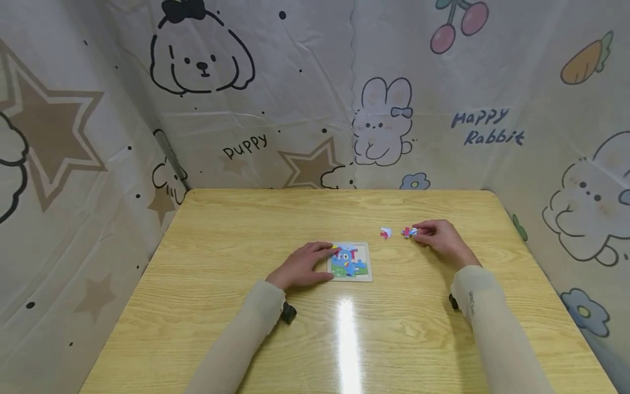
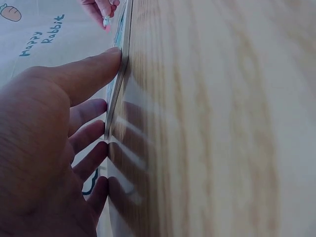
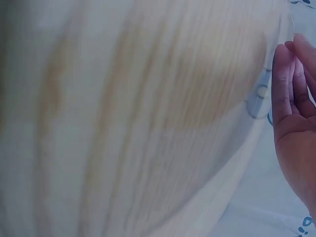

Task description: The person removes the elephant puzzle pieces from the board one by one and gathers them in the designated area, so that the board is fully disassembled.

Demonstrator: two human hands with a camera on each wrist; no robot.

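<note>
A small square jigsaw puzzle board (image 1: pixel 370 273) with a pale frame lies on the table, its picture showing a blue cartoon animal on green. Bare patches show at the board's right side. My left hand (image 1: pixel 305 266) rests at the board's left edge, thumb near the lower corner and fingers by the upper one. In the left wrist view the left thumb (image 2: pixel 94 74) touches the frame's side. With thumb and fingertips my right hand (image 1: pixel 443 239) pinches a small red and blue puzzle piece (image 1: pixel 408 232). Another puzzle piece (image 1: pixel 386 233), white and pink, lies left of it.
The wooden table (image 1: pixel 221 219) has a light grain and a bright reflection in front of the board. A printed curtain (image 1: pixel 305 82) with cartoon animals surrounds its back and sides. A dark wrist device (image 1: pixel 288 313) sits under the left sleeve.
</note>
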